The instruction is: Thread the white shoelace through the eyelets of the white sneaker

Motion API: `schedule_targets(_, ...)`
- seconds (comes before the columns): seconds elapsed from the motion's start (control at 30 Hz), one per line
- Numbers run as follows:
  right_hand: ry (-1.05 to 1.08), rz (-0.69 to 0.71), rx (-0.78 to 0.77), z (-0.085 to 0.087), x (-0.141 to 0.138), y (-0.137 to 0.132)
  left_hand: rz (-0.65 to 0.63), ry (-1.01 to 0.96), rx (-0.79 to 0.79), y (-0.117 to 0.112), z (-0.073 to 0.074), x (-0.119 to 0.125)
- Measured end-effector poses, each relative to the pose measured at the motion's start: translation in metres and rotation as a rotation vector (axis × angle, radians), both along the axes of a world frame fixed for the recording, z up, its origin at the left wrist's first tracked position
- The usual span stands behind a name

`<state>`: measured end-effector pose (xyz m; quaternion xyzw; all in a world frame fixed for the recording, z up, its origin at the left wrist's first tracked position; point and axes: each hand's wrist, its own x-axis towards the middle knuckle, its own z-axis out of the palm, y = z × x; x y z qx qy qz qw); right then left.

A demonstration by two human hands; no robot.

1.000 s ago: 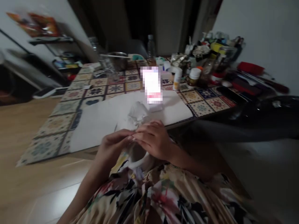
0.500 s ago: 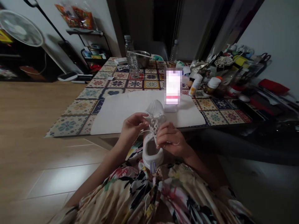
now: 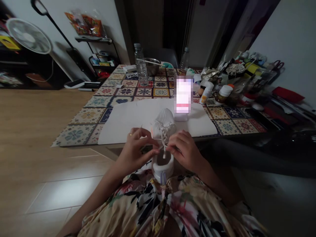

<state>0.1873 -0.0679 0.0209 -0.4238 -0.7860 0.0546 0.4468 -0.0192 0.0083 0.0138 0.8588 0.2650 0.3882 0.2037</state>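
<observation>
A small white shoe (image 3: 165, 119) sits on the person's lap, on a floral dress (image 3: 158, 207), with its toe pointing at the table's (image 3: 81, 118) near edge and its heel opening toward the body. The left hand (image 3: 135, 150) and the right hand (image 3: 185, 152) flank it, each with fingertips pinched shut on the white lace (image 3: 163, 134) over the tongue. Just beyond the toe, a white sheet (image 3: 133, 115) lies along the near edge, and a blurred upright object (image 3: 183, 95) stands on it. Further back stand a clear bottle (image 3: 140, 69) and a metal bowl (image 3: 152, 65), and jars and tubs (image 3: 223, 93) crowd the far right corner.
</observation>
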Motion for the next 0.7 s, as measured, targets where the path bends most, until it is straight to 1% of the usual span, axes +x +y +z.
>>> schedule_targets(0.03,0.038,0.116,-0.005,0.006,0.0,-0.004,-0.001,0.038,0.004,-0.004,0.001,0.001)
schedule_targets(0.07,0.077,0.296,-0.015,0.012,0.001,-0.008,0.009,0.063,0.002,-0.006,0.002,0.002)
schedule_targets(0.13,0.087,0.737,-0.042,0.023,0.005,-0.015,0.028,0.087,-0.007,-0.009,0.002,0.005)
schedule_targets(0.17,0.06,0.892,-0.053,0.027,0.007,-0.017,0.031,0.09,-0.013,-0.009,0.001,0.007)
schedule_targets(0.2,0.043,0.933,-0.074,0.029,0.01,-0.018,0.028,0.087,-0.022,-0.009,0.0,0.008)
schedule_targets(0.23,0.047,0.863,-0.098,0.03,0.012,-0.019,0.017,0.077,-0.035,-0.008,-0.002,0.009)
schedule_targets(0.27,0.071,0.699,-0.129,0.028,0.014,-0.018,0.001,0.058,-0.052,-0.008,-0.004,0.011)
schedule_targets(0.33,0.125,0.281,-0.173,0.019,0.016,-0.013,-0.047,-0.009,-0.106,-0.006,-0.008,0.013)
schedule_targets(0.37,0.11,0.143,-0.178,0.013,0.015,-0.009,-0.08,-0.052,-0.142,-0.005,-0.011,0.014)
schedule_targets(0.4,0.075,0.077,-0.173,0.008,0.014,-0.006,-0.117,-0.092,-0.184,-0.005,-0.013,0.015)
schedule_targets(0.43,0.035,0.057,-0.166,0.003,0.013,-0.003,-0.156,-0.122,-0.233,-0.005,-0.014,0.016)
schedule_targets(0.47,0.003,0.066,-0.153,-0.001,0.012,0.0,-0.197,-0.146,-0.284,-0.005,-0.015,0.017)
schedule_targets(0.57,-0.036,0.098,-0.107,-0.007,0.008,0.004,-0.299,-0.22,-0.428,-0.007,-0.012,0.017)
schedule_targets(0.63,-0.035,0.097,-0.094,-0.007,0.008,0.004,-0.313,-0.297,-0.512,-0.009,-0.009,0.016)
schedule_targets(0.7,-0.004,0.117,-0.093,-0.006,0.009,0.004,-0.288,-0.377,-0.579,-0.011,-0.006,0.012)
